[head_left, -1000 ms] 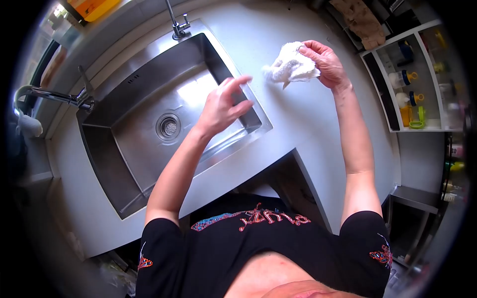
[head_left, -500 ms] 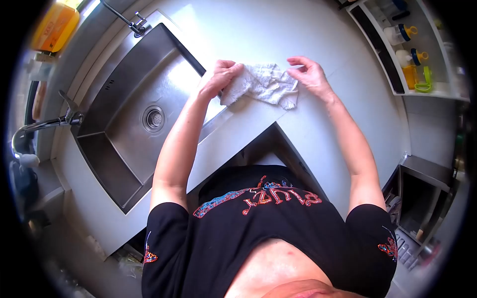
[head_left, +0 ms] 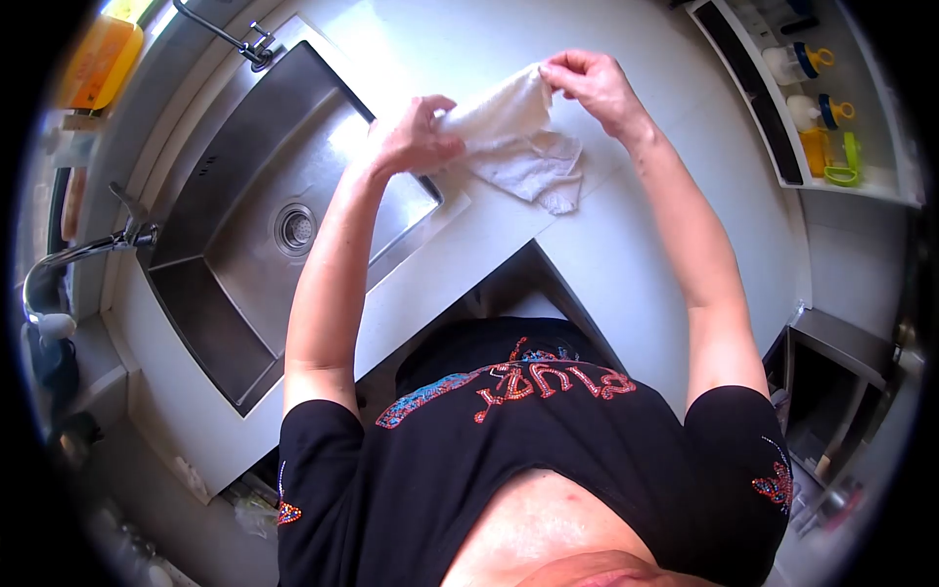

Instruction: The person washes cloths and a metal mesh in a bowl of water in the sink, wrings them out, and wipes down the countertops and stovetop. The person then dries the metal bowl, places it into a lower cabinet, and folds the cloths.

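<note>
A whitish, frayed cloth (head_left: pixel 509 108) is partly lifted off the counter, with its lower fold lying on the surface beside the sink corner. My right hand (head_left: pixel 592 88) pinches the cloth's upper corner between thumb and fingers. At the cloth's left side is my left hand (head_left: pixel 416 137), slightly blurred, its thumb and fingers spread apart. That hand is over the sink's right edge; whether it touches the cloth I cannot tell.
The steel sink (head_left: pixel 245 196) with its drain (head_left: pixel 295 228) lies on the left. A curved faucet (head_left: pixel 88 245) and a thin tap (head_left: pixel 256 49) stand beside it. Baby bottles (head_left: pixel 797 64) sit on a shelf (head_left: pixel 763 108) at right. An orange bottle (head_left: pixel 103 64) stands upper left.
My right hand has moved up and now grips the cloth's corner, raising part of it. My left hand has shifted left and loosened its fingers from the cloth.
</note>
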`<state>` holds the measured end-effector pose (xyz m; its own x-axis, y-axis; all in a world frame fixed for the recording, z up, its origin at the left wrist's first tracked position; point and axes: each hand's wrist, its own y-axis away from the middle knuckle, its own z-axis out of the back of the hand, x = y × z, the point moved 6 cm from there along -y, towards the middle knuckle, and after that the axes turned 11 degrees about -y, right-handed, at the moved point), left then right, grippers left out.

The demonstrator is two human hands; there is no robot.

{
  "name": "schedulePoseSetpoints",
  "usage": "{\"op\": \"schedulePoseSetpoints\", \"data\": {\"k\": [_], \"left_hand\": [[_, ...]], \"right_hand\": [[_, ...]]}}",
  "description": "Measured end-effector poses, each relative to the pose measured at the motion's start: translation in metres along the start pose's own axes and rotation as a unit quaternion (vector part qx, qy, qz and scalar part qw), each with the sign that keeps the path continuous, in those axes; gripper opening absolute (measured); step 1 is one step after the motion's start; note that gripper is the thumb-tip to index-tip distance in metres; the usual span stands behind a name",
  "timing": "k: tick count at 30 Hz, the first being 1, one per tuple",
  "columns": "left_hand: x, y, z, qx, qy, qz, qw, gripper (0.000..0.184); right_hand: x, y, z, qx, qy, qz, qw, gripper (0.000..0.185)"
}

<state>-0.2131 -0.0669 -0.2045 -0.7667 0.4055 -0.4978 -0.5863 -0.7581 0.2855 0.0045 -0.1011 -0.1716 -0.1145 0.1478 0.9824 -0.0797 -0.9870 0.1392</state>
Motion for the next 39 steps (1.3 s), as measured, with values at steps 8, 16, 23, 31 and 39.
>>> {"op": "schedulePoseSetpoints", "data": {"k": [8,16,23,31,39], "left_hand": [[0.016,-0.015,0.012,-0.241,-0.042,0.017,0.969,0.033],[0.018,-0.009,-0.003,-0.195,-0.098,-0.056,0.974,0.029],[0.038,-0.01,0.014,-0.114,0.35,0.012,0.93,0.026],[0.012,-0.011,0.04,-0.017,0.306,-0.067,0.949,0.035],[0.029,-0.03,0.037,-0.028,0.146,-0.07,0.986,0.033]], "right_hand": [[-0.023,-0.028,0.009,-0.149,0.248,0.094,0.953,0.02],[-0.03,0.015,-0.054,0.044,0.38,0.083,0.92,0.017],[-0.014,0.007,-0.032,0.132,0.023,0.001,0.991,0.014],[0.016,-0.002,0.005,0.111,-0.083,-0.029,0.99,0.018],[0.001,-0.015,0.009,0.145,0.019,-0.084,0.986,0.022]]}}
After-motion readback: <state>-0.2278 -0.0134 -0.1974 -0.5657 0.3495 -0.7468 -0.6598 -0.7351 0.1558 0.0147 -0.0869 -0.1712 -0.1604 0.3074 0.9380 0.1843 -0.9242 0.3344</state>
